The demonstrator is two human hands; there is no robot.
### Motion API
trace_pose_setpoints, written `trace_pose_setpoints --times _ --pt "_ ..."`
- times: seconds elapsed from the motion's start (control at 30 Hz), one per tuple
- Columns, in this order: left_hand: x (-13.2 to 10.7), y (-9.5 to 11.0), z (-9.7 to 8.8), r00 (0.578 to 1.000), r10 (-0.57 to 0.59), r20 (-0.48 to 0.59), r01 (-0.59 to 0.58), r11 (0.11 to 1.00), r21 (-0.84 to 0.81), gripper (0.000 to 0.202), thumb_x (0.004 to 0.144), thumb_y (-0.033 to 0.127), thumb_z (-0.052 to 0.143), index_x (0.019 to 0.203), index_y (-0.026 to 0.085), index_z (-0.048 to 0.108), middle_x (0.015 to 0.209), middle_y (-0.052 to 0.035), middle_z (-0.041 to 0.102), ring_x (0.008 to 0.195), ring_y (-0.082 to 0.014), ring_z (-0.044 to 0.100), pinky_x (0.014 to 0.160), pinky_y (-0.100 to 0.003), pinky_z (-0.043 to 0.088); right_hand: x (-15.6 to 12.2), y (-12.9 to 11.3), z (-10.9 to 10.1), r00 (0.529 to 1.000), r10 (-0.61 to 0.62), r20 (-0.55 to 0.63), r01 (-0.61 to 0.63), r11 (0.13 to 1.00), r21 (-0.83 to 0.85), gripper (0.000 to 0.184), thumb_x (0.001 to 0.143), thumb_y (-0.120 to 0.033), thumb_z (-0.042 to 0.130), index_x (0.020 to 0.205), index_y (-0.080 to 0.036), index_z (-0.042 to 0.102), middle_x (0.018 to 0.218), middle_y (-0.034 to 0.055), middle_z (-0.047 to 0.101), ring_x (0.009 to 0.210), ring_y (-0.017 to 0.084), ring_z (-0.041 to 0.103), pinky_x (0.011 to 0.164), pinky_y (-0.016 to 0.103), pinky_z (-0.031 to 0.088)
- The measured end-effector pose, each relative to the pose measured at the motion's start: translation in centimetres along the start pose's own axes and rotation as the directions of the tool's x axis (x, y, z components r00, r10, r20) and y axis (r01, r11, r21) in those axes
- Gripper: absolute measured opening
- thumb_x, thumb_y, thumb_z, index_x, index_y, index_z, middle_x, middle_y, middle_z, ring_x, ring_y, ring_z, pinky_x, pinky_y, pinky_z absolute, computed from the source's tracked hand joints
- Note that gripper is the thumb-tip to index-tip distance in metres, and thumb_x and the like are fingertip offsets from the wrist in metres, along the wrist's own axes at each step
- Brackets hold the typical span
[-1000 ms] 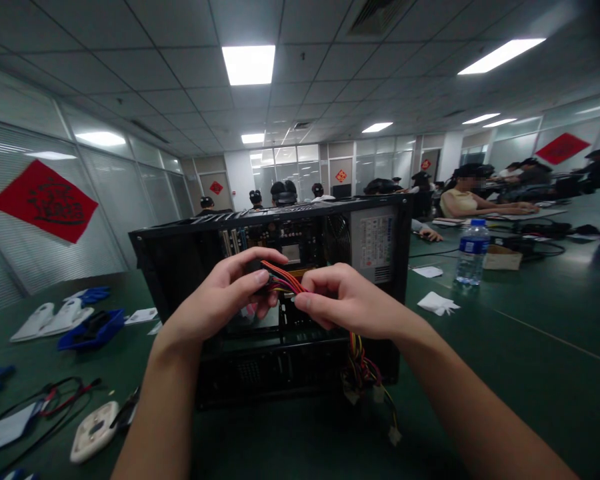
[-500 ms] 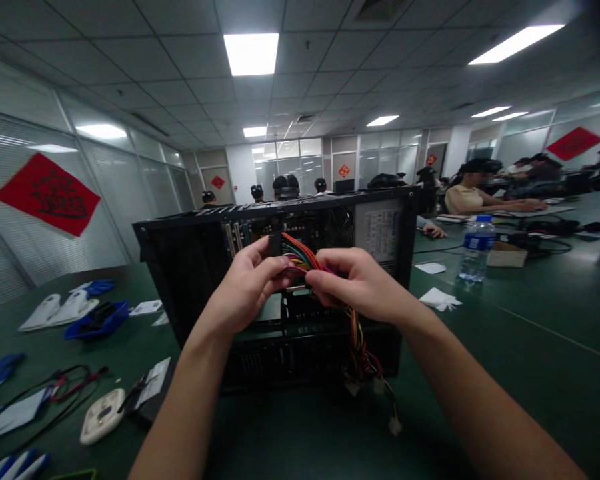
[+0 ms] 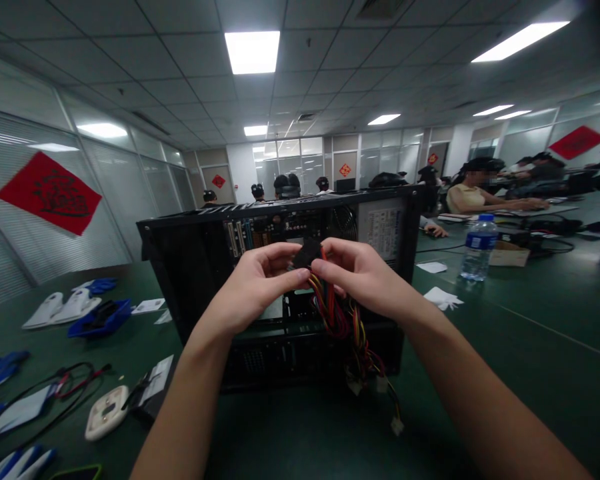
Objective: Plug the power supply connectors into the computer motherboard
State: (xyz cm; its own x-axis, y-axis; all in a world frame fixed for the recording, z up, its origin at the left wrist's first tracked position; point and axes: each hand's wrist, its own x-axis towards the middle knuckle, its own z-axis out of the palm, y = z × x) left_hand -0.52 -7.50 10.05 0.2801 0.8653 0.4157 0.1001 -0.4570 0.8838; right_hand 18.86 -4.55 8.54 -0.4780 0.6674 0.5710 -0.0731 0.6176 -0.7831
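Note:
An open black computer case [image 3: 180, 267] stands on the table in front of me. Before its open side, my left hand [image 3: 253, 287] pinches a black cable connector [image 3: 307, 253] between thumb and fingers. My right hand [image 3: 370, 273] is closed at the connector's right side, thumb against it where the wires come out. Red, yellow and orange wires [image 3: 333, 313] loop down below my fingers. More cables hang along the case's lower right, ending in a white plug [image 3: 397, 425] over the table. Inside the case, a labelled power supply [image 3: 385, 230] sits at the upper right.
On the left lie a blue tray [image 3: 100, 320] with dark parts, white-and-blue gloves [image 3: 63, 310], a white oval object [image 3: 107, 413] and cables. A water bottle [image 3: 479, 250] and crumpled tissue [image 3: 443, 298] are on the right. People sit farther back at the tables.
The connector has moved right and tipped over, and its wires now bend down instead of running across between my hands. My right hand has shifted from the wire bundle up to the connector.

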Motion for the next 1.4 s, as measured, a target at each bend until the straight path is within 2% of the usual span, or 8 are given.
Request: trace_pose_setpoints --times 0.13,0.37,0.5,0.6,0.9,1.17,1.27,1.4 --pt "-0.2 0.3 0.4 0.999 0.003 -0.033 -0.001 0.998 0.061 0.051 0.07 0.023 0.085 0.118 0.014 0.071 0.108 -0.0096 0.076 0.098 -0.0266 0.071 0.086 -0.039 0.059 0.0 -0.2 0.1 0.996 -0.03 -0.082 0.026 0.999 -0.042 0.04 0.083 -0.054 0.07 0.075 -0.018 0.055 0.064 -0.0038 0.05 0.054 0.008 0.042 0.046 0.02 0.034" --pt "-0.1 0.0 0.5 0.991 0.096 -0.093 -0.096 0.995 0.0 0.057 0.075 0.022 0.081 0.129 0.012 0.065 0.107 -0.0103 0.077 0.1 -0.0266 0.073 0.094 -0.043 0.059 0.0 -0.1 0.0 0.99 -0.016 -0.144 0.013 1.0 -0.022 0.041 0.084 -0.056 0.069 0.079 -0.017 0.059 0.063 -0.0038 0.052 0.048 0.007 0.044 0.043 0.021 0.035" --pt "0.2 -0.6 0.8 0.972 0.147 -0.182 -0.149 0.989 0.001 0.061 0.076 0.022 0.08 0.133 0.011 0.062 0.119 -0.0133 0.073 0.105 -0.0286 0.072 0.097 -0.047 0.058 0.5 0.9 0.3 0.978 -0.007 -0.211 0.017 0.999 0.046 0.037 0.084 -0.052 0.069 0.093 -0.017 0.063 0.068 -0.0037 0.056 0.046 0.006 0.044 0.04 0.02 0.036" --pt "0.3 -0.7 0.9 0.959 0.176 -0.221 -0.173 0.984 0.029 0.058 0.077 0.022 0.078 0.133 0.012 0.063 0.129 -0.0152 0.068 0.108 -0.0292 0.071 0.098 -0.047 0.058 0.9 1.7 0.6 0.975 0.011 -0.223 0.011 0.995 0.099 0.035 0.083 -0.05 0.071 0.092 -0.016 0.066 0.073 -0.0021 0.058 0.049 0.006 0.046 0.041 0.019 0.037" --pt "0.1 -0.6 1.1 0.954 0.228 -0.195 -0.21 0.972 0.108 0.052 0.081 0.02 0.073 0.132 0.012 0.065 0.131 -0.0132 0.068 0.116 -0.0313 0.067 0.104 -0.048 0.054 1.2 2.7 1.4 0.971 0.103 -0.216 -0.029 0.947 0.319 0.036 0.077 -0.048 0.077 0.094 -0.018 0.069 0.086 0.0018 0.064 0.065 0.01 0.056 0.049 0.018 0.043" --pt "-0.4 -0.5 1.1 0.95 0.283 -0.135 -0.244 0.937 0.251 0.05 0.086 0.021 0.068 0.136 0.019 0.063 0.134 -0.0091 0.066 0.124 -0.0301 0.063 0.107 -0.044 0.053 1.1 2.5 1.6 0.965 0.124 -0.233 -0.046 0.948 0.314 0.04 0.073 -0.05 0.08 0.089 -0.017 0.066 0.078 -0.0003 0.063 0.057 0.008 0.052 0.046 0.019 0.04" --pt "-0.8 0.0 1.2 0.949 0.298 -0.106 -0.257 0.922 0.288 0.052 0.086 0.02 0.067 0.138 0.021 0.061 0.134 -0.0077 0.066 0.126 -0.0302 0.061 0.108 -0.043 0.052 1.0 2.6 1.8 0.962 0.076 -0.264 0.001 0.959 0.282 0.04 0.076 -0.05 0.078 0.097 -0.018 0.066 0.079 -0.0005 0.063 0.06 0.009 0.054 0.048 0.019 0.042" --pt "-1.0 0.6 1.0 0.95 0.304 -0.071 -0.268 0.912 0.309 0.057 0.085 0.022 0.07 0.14 0.023 0.058 0.133 -0.0072 0.067 0.127 -0.0315 0.06 0.107 -0.043 0.052 0.7 2.1 2.1 0.96 -0.001 -0.28 0.055 0.981 0.185 0.047 0.082 -0.047 0.073 0.121 -0.024 0.061 0.087 0.0016 0.067 0.073 0.015 0.063 0.06 0.025 0.051"
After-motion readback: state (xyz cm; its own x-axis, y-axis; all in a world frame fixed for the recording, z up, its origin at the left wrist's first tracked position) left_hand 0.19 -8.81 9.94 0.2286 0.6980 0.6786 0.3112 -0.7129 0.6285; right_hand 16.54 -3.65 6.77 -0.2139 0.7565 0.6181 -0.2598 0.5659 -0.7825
